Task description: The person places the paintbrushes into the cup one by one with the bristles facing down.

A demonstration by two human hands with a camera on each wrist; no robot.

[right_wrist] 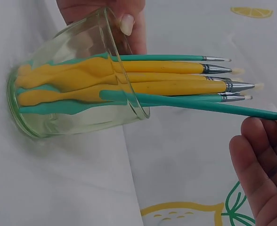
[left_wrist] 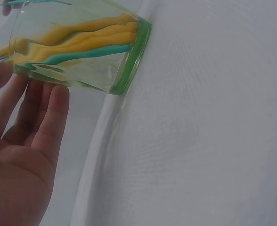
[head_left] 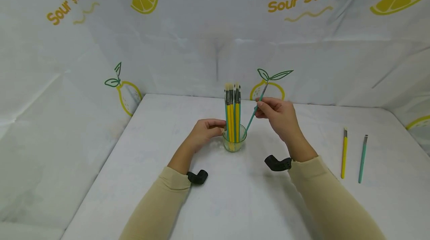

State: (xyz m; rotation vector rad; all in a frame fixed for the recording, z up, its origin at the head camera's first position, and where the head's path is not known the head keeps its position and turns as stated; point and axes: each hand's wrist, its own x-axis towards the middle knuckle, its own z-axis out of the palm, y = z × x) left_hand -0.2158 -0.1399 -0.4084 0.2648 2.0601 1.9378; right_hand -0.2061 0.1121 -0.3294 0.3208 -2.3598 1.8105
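A clear green-tinted glass (head_left: 234, 146) stands upright on the table, holding several yellow and teal paintbrushes (head_left: 231, 113), bristles up. My left hand (head_left: 205, 133) holds the glass at its left side near the rim, thumb in front and fingers partly hidden behind it. Between the thumb and fingers of my right hand (head_left: 277, 115) is a teal paintbrush (right_wrist: 199, 106), tilted, bristles up. The lower end of its handle overlaps the right side of the glass mouth. In the left wrist view, the handles look wavy through the glass wall (left_wrist: 93, 77).
To the right, a yellow paintbrush (head_left: 344, 154) and a teal paintbrush (head_left: 363, 159) lie apart on the white table (head_left: 228, 202). A white lemon-print cloth (head_left: 188, 57) hangs behind the table's back edge. Each wrist carries a black camera mount (head_left: 278, 163).
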